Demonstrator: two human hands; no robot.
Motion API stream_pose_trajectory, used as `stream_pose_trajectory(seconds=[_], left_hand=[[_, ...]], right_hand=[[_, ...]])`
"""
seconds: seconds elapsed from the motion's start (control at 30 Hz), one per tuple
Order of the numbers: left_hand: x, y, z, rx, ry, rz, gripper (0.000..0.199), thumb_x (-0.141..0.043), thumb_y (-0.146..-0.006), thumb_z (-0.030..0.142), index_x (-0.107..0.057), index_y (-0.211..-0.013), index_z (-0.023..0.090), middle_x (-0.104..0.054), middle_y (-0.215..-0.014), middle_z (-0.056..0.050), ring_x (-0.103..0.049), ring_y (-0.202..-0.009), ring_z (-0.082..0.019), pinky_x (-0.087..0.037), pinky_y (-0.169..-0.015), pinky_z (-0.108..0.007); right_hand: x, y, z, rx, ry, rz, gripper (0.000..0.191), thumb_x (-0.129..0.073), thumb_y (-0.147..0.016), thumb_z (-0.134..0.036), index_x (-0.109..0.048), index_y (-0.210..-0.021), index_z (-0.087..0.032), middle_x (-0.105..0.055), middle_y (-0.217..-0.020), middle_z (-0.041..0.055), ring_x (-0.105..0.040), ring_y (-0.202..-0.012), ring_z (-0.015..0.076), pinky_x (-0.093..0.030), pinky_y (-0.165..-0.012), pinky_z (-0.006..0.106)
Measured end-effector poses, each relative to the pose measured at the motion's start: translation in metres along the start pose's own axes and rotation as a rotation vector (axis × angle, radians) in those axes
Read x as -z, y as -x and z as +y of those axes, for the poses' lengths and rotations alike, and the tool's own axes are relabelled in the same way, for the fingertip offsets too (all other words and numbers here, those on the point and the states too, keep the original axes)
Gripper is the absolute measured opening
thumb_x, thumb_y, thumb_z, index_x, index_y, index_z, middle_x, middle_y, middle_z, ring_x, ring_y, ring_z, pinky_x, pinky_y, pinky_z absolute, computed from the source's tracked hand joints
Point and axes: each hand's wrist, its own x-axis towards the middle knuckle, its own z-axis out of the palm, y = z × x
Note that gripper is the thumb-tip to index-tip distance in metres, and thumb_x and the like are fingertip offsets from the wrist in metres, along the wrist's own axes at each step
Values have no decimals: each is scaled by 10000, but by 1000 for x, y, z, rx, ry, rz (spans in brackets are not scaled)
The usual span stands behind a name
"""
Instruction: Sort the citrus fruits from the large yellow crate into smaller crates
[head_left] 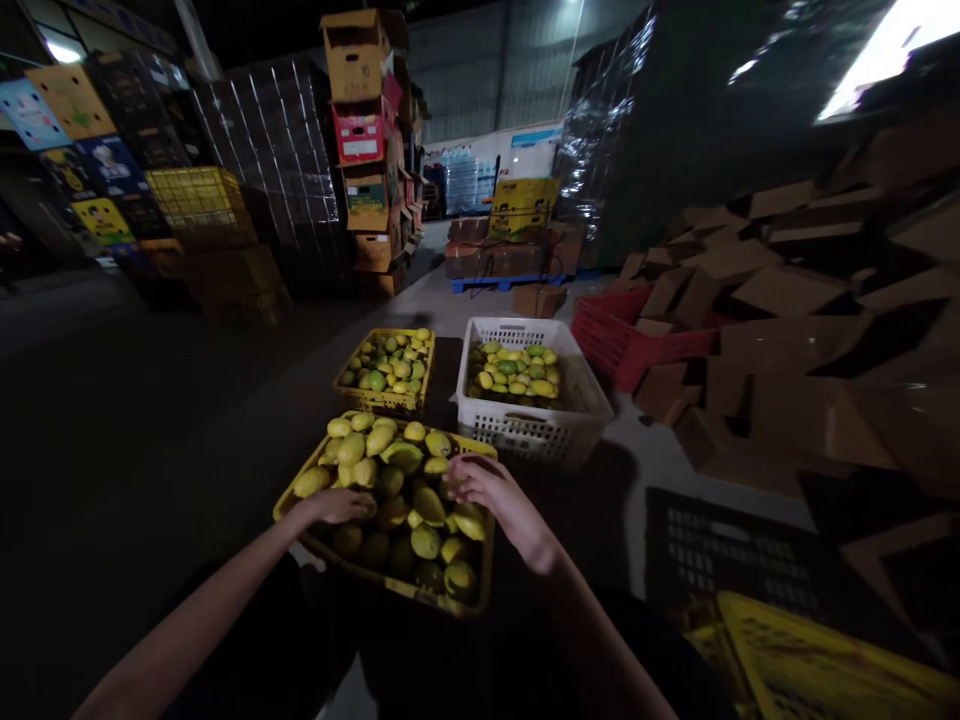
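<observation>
In front of me a yellow crate (pixel 474 600) is filled with yellow and greenish lemons (pixel 425 541). My left hand (pixel 337 506) reaches over its left side, fingers curled down on a lemon (pixel 366 506) that they partly hide. Over the right side of the same crate is my right hand (pixel 487 488), its fingers apart and slightly bent just above the fruit, with nothing seen in them. Farther back are a smaller-looking yellow crate (pixel 411 403) of lemons and, right of it, a white crate (pixel 517 420) partly filled with lemons.
To the right, a red crate (pixel 611 345) stands beside a large heap of flattened cardboard boxes (pixel 810 390). Another yellow crate (pixel 832 660) is near my right side, by a dark crate (pixel 727 545). Stacked cartons (pixel 367 180) and a blue pallet (pixel 502 284) stand behind.
</observation>
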Motion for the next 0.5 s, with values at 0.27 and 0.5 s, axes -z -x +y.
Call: stream_pose_trajectory(seconds=[0.27, 0.5], left_hand=[[15, -4, -65, 389, -398, -3, 371, -654, -970, 392, -639, -1265, 169, -656, -1280, -103, -660, -1112, -248, -571, -948, -468], [-14, 2, -66, 333, -466, 67, 525, -736, -875, 374, -606, -1349, 190, -544, -1493, -172, -509, -1389, -364, -451, -1110, -470]], right_hand=[[-11, -19, 4, -52, -15, 25, 155, -781, -733, -308, -730, -838, -204, -761, -820, 51, -700, -694, 180, -541, -712, 310], [-19, -31, 7, -75, 21, 14, 145, -795, -713, -307, -740, -800, -203, -766, -788, 61, -707, -679, 187, -554, -671, 298]])
